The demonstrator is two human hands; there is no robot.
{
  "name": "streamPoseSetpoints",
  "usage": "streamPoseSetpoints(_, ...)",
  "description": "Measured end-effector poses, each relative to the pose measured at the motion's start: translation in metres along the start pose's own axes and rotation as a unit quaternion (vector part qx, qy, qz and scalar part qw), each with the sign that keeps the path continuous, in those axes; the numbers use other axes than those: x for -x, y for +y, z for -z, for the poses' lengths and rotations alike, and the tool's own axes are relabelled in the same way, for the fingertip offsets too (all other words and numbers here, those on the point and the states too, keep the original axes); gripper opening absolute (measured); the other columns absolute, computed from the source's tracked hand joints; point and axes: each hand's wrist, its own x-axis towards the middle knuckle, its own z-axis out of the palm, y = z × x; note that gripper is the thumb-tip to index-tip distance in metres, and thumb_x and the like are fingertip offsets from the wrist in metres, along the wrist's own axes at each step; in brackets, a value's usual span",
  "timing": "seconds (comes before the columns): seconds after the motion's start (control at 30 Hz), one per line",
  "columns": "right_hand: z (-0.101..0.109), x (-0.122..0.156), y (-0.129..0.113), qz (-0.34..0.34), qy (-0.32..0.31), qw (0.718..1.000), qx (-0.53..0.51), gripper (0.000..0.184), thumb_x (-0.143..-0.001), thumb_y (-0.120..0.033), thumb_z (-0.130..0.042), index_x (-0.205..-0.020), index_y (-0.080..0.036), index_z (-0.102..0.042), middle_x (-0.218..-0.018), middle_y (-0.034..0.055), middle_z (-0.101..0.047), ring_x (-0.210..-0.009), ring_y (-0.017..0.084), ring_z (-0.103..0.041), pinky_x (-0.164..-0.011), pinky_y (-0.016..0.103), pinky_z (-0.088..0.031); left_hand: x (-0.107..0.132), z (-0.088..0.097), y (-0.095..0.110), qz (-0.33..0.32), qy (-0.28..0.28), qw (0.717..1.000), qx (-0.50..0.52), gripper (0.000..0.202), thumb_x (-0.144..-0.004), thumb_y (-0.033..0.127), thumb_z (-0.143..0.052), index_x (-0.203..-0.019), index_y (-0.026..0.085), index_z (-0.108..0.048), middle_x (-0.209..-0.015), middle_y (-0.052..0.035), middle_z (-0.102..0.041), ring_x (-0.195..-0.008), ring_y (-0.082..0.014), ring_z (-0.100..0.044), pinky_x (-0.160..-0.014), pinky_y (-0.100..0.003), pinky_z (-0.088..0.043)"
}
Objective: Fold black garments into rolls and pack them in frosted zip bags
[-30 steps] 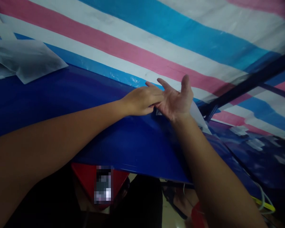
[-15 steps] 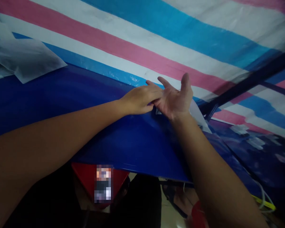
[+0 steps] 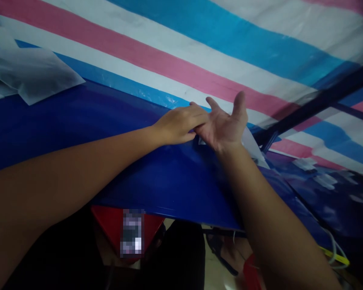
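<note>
My left hand (image 3: 180, 125) lies knuckles up at the far edge of a glossy blue table (image 3: 115, 141), its fingers curled and pressed against my right palm. My right hand (image 3: 225, 127) is turned palm up beside it, thumb and fingers stretched out and apart. A thin white sheet (image 3: 252, 147) lies under and just right of my right hand; whether my left fingers pinch its corner I cannot make out.
A striped tarp (image 3: 199, 52) in pink, white and blue hangs behind the table. Translucent white sheets (image 3: 30, 74) lie at the table's far left. A dark metal bar (image 3: 314, 104) slants at the right. Below the table edge is a red object (image 3: 109, 225), and a yellow cable (image 3: 335, 257) at the lower right.
Both hands have stayed nearly in place; my right hand has shifted very slightly up and to the right.
</note>
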Motion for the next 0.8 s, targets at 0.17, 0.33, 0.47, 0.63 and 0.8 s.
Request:
streamPoseSetpoints(0.17,0.003,-0.004,0.003,-0.012,-0.001,1.0,0.019,0.101,-0.07,-0.104,-0.049,-0.145,-0.038,-0.065,-0.161,0.0102,-0.056,-0.153,0.046,-0.047,-0.094,0.072,-0.058,-0.001,0.001,0.001,-0.009,0.002,0.999,-0.032,0.024,-0.086,0.008,-0.065,-0.105,0.022,-0.066,-0.114,-0.0096,-0.075,-0.113,-0.0293,-0.068,-0.089,-0.042,-0.055)
streamPoseSetpoints(0.33,0.004,-0.005,0.003,-0.016,0.011,0.999,0.038,0.093,-0.071,-0.102,-0.045,-0.14,-0.045,-0.068,-0.164,0.0025,-0.055,-0.154,0.047,-0.048,-0.089,0.072,-0.059,-0.003,0.004,0.004,-0.013,-0.014,0.999,-0.046,0.019,-0.09,0.009,-0.061,-0.102,0.021,-0.066,-0.112,-0.0097,-0.075,-0.11,-0.0292,-0.07,-0.088,-0.042,-0.056)
streamPoseSetpoints(0.47,-0.002,-0.001,0.001,-0.025,0.029,0.999,0.01,0.093,-0.074,-0.102,-0.045,-0.149,-0.048,-0.061,-0.168,0.0008,-0.051,-0.151,0.046,-0.051,-0.089,0.073,-0.059,-0.002,0.001,0.005,-0.01,-0.02,0.998,-0.051,0.021,-0.091,0.007,-0.059,-0.105,0.021,-0.067,-0.107,-0.0094,-0.076,-0.104,-0.0287,-0.071,-0.084,-0.041,-0.056)
streamPoseSetpoints(0.63,-0.007,0.002,0.0,-0.027,0.027,0.997,-0.06,0.111,-0.074,-0.1,-0.051,-0.164,-0.035,-0.046,-0.167,0.0121,-0.051,-0.154,0.046,-0.047,-0.095,0.073,-0.059,0.0,-0.002,0.003,0.005,0.016,0.999,-0.043,0.027,-0.089,0.007,-0.064,-0.112,0.02,-0.067,-0.114,-0.0102,-0.076,-0.11,-0.029,-0.071,-0.087,-0.041,-0.057)
streamPoseSetpoints(0.8,-0.009,0.002,0.0,-0.031,0.023,0.997,-0.065,0.11,-0.071,-0.098,-0.058,-0.164,-0.04,-0.044,-0.167,0.0088,-0.051,-0.156,0.046,-0.045,-0.098,0.072,-0.059,0.001,-0.001,0.001,0.0,0.024,0.999,-0.035,0.024,-0.088,0.007,-0.064,-0.107,0.02,-0.066,-0.116,-0.0101,-0.076,-0.108,-0.0275,-0.072,-0.088,-0.04,-0.057)
